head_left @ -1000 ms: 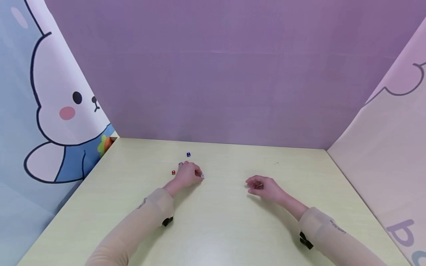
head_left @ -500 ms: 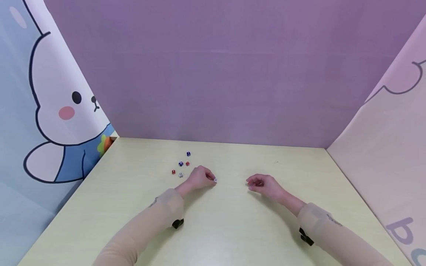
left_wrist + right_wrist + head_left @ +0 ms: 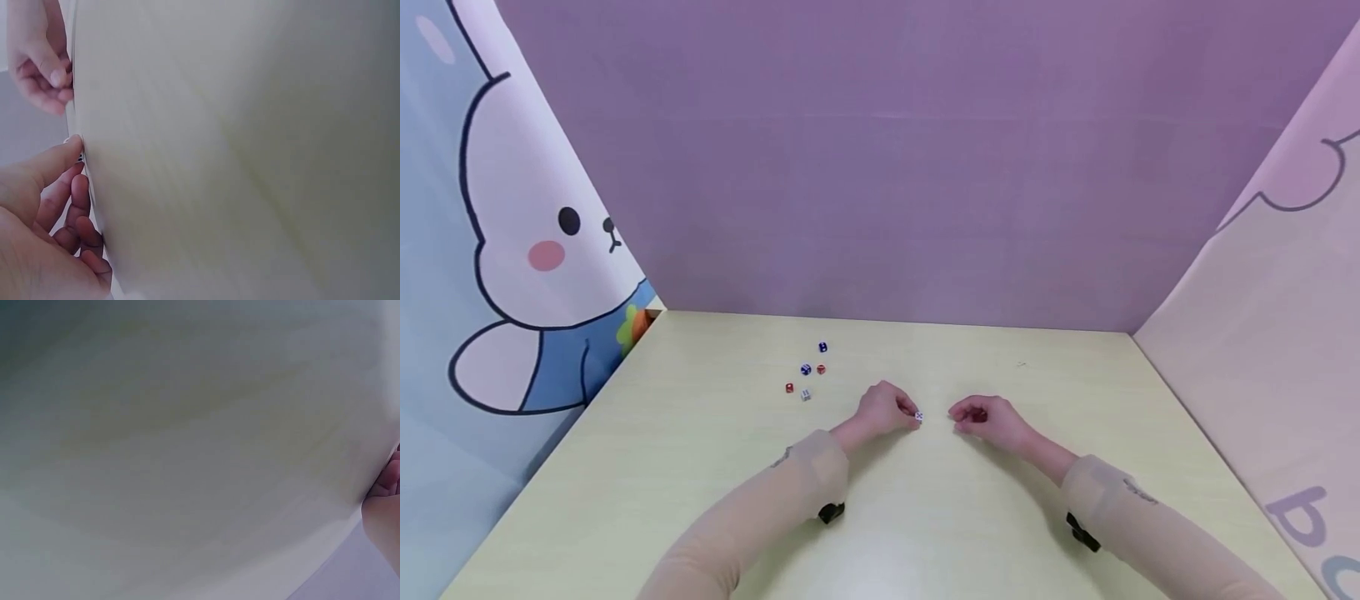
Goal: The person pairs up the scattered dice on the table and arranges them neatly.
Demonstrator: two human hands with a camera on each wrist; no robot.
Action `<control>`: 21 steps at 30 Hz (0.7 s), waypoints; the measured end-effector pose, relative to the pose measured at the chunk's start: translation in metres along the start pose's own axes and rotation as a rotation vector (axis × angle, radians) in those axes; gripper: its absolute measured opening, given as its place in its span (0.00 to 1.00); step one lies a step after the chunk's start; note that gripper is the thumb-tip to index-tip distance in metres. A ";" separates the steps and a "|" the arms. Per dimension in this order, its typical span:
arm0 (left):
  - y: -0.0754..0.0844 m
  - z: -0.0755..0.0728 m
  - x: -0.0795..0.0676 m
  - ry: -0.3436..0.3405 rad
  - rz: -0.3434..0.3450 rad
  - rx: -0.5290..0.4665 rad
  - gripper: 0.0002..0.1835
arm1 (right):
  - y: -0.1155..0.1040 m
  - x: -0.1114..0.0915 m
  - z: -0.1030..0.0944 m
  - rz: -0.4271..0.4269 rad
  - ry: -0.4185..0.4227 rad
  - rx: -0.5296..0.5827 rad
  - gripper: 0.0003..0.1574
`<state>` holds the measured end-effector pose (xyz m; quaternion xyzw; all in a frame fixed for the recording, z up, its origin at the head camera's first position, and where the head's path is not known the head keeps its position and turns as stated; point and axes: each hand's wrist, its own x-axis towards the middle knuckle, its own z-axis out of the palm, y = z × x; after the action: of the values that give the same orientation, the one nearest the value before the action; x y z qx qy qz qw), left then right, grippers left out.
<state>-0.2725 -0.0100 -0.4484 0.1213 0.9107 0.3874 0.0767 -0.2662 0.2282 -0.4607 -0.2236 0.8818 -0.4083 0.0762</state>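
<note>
In the head view my left hand [image 3: 883,408] pinches a white die [image 3: 919,417] between thumb and fingertips, low over the table. The left wrist view shows the thumb and index finger of that hand [image 3: 37,212] meeting around the die, which is mostly covered. My right hand [image 3: 991,421] is just to the right of it, fingers loosely bent with a gap between thumb and fingers, and nothing shows in its grasp. Only part of this hand [image 3: 384,512] appears at the right edge of the right wrist view.
Left of my hands lie a white die [image 3: 806,395], two red dice, one nearer [image 3: 789,387] and one farther [image 3: 821,369], and two blue dice [image 3: 806,369]. A purple panel [image 3: 880,167] rises behind the pale table [image 3: 895,533]; printed sheets flank it.
My left hand has carried the white die rightward from the group of dice toward my right hand, uncovering the dice behind it. The right hand has hardly moved.
</note>
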 end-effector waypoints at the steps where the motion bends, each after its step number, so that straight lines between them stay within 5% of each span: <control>1: 0.003 0.002 0.001 -0.001 0.004 0.001 0.08 | 0.000 0.000 0.000 -0.002 0.001 0.001 0.13; 21: 0.031 0.028 0.008 0.004 0.030 0.038 0.07 | 0.004 0.005 0.007 -0.030 0.017 -0.017 0.08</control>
<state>-0.2688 0.0327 -0.4457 0.1357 0.9161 0.3712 0.0670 -0.2695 0.2235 -0.4685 -0.2341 0.8823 -0.4039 0.0606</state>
